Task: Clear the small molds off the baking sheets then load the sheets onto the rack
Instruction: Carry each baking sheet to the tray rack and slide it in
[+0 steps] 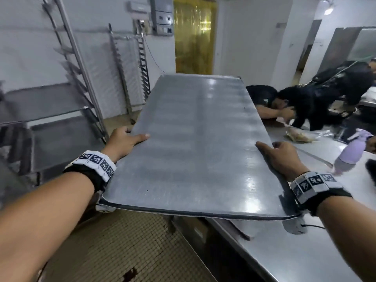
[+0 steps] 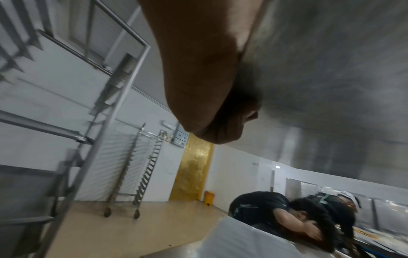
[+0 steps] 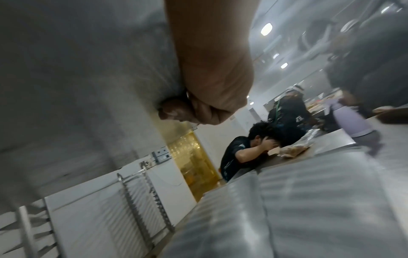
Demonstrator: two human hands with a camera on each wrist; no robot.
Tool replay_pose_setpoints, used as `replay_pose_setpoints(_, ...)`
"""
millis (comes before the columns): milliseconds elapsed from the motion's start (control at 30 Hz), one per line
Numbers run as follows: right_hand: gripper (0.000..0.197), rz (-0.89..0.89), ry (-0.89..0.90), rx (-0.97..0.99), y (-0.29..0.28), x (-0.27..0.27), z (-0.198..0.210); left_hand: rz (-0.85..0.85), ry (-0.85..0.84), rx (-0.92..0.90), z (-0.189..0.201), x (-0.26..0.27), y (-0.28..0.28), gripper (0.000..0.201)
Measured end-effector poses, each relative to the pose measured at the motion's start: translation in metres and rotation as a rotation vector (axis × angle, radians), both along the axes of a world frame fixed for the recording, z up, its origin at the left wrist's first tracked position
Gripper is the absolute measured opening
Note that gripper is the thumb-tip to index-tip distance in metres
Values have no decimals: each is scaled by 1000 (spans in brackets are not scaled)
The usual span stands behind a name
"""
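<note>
A bare grey metal baking sheet (image 1: 193, 143) hangs in the air in front of me, level and lengthwise. My left hand (image 1: 124, 139) grips its left long edge, thumb on top and fingers curled beneath. My right hand (image 1: 278, 155) grips the right long edge the same way. Each wrist view shows the sheet's underside (image 2: 320, 69) (image 3: 77, 69) with curled fingers (image 2: 220, 122) (image 3: 192, 111) against it. No small molds show on the sheet. The tall steel rack (image 1: 67, 64) stands at my left, with sheets (image 1: 46, 102) on its lower rails.
A steel table (image 1: 305, 251) runs along my right, below the sheet. On it are a lilac spray bottle (image 1: 350, 153) and a bag of food (image 1: 299, 135). Two people in black (image 1: 305, 104) lean over its far end. A second rack (image 1: 132, 74) stands against the wall.
</note>
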State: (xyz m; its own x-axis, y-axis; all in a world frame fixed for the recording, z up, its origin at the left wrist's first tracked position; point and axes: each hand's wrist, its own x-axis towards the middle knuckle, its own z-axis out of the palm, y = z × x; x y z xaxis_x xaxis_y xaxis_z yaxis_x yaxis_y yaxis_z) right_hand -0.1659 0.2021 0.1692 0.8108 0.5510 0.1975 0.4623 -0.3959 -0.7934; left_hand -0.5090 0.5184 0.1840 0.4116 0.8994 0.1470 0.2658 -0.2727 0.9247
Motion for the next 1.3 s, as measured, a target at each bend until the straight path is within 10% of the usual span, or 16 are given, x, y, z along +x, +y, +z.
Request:
replay_pose_setpoints(500, 65, 539, -28, -11, 128, -28, 4, 572, 35, -23, -3, -150, -104, 71)
replay_pose_setpoints(933, 86, 840, -22, -88, 221, -129, -16, 874, 117, -54, -18, -256, -153, 36)
replay_pose_setpoints(1067, 86, 858, -36, -90, 255, -161, -16, 899, 154, -40, -32, -296, -119, 88)
replay_pose_setpoints(1300, 90, 802, -11, -88, 317, -216, -20, 862, 171, -63, -29, -358, -47, 113)
